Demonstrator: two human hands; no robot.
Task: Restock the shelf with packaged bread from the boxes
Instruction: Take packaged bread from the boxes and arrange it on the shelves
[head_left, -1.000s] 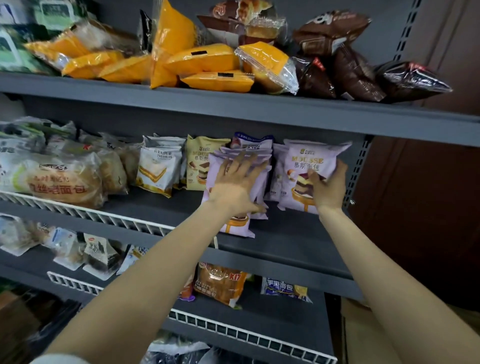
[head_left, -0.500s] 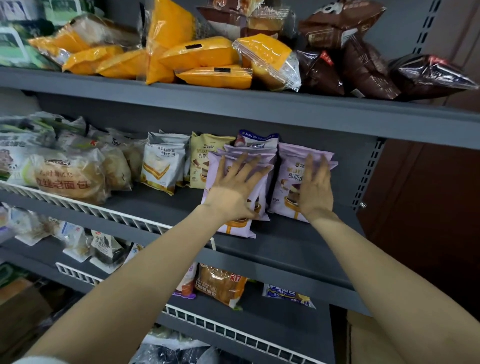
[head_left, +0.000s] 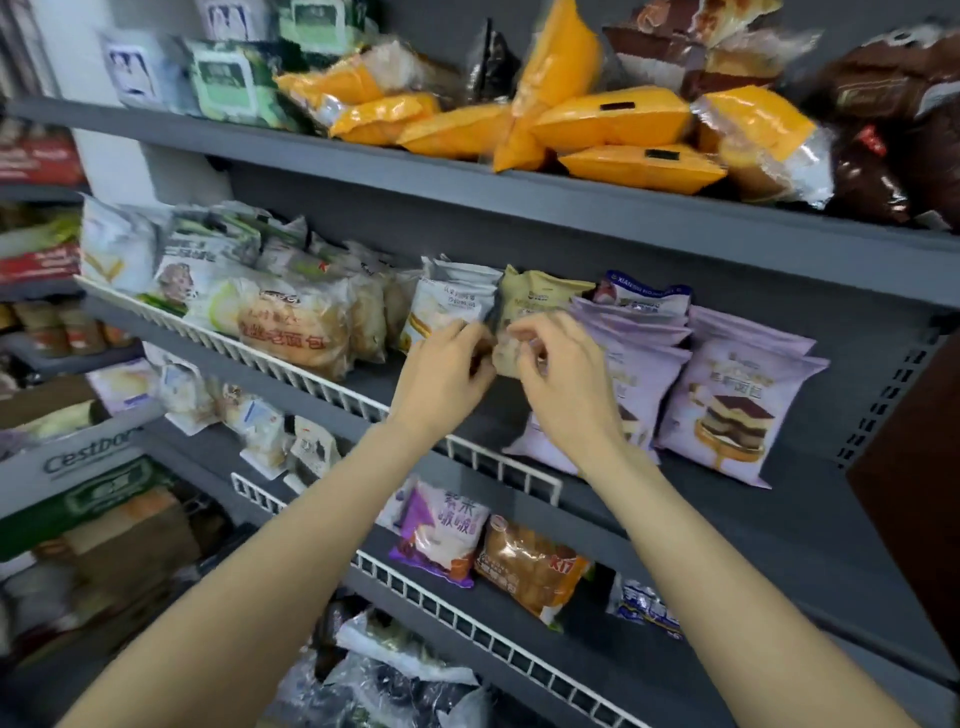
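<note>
Both hands are up at the middle shelf (head_left: 727, 499), meeting at the beige bread packet (head_left: 540, 301) that stands upright between a white-and-grey packet (head_left: 447, 301) on its left and the purple packets on its right. The left hand (head_left: 441, 374) has its fingers curled against the lower left edge of the beige packet, at the seam where it meets the white-and-grey one; the picture is blurred there, so I cannot tell which of the two it actually grips. The right hand (head_left: 561, 379) pinches the lower front of the beige packet with bent fingers and thumb.

Just right of the hands, a row of purple cake packets (head_left: 639, 358) leans back in a stack, and a further purple packet (head_left: 743, 400) (the one with a layered cake printed on it) stands at the right end, touching its neighbour. To the left on the same shelf lie clear-wrapped bread loaves (head_left: 296, 327) behind a white wire rail (head_left: 322, 379).

The shelf above carries orange packets (head_left: 613, 124) piled loosely, with dark brown packets (head_left: 893, 104) at the far right. The shelf below holds a purple-and-white packet (head_left: 441, 530) and an orange-brown bread packet (head_left: 530, 571) side by side. A cardboard box (head_left: 67, 457) with printed lettering sits at the left edge.
</note>
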